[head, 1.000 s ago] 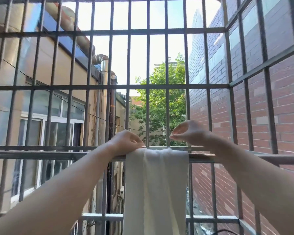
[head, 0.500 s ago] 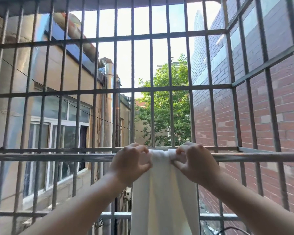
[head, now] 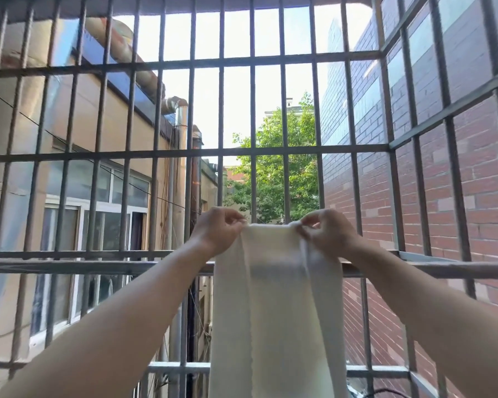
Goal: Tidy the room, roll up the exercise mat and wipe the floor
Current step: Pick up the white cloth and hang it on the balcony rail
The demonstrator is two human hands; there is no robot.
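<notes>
Barred daylight fills the view: the person stands at a window grille (head: 222,110) and not at any floor or mat. At the centre, the left hand (head: 217,229) pinches one top corner of a white cloth (head: 276,311) and the right hand (head: 328,234) pinches the other. Each grip is narrow, thumb against curled fingers, with the top edge stretched fairly flat between them. That edge sits above a horizontal rail (head: 98,265), and the cloth hangs straight down across the rail, whose dark line shows faintly through the fabric. Judging by the task, this is the wiping cloth, and the step in hand is either hanging it on the rail or taking it off; one frame does not settle which. Either way, the next move calls for both hands to travel together and level, so the cloth neither bunches nor slips out through the bars. Beyond the grille are a tan building (head: 84,124), a green tree (head: 276,173) and a brick wall (head: 472,196). The cloth's lower end is cut off by the frame, and whether any of it falls behind the rail cannot be told. The exercise mat and the room are out of view.
</notes>
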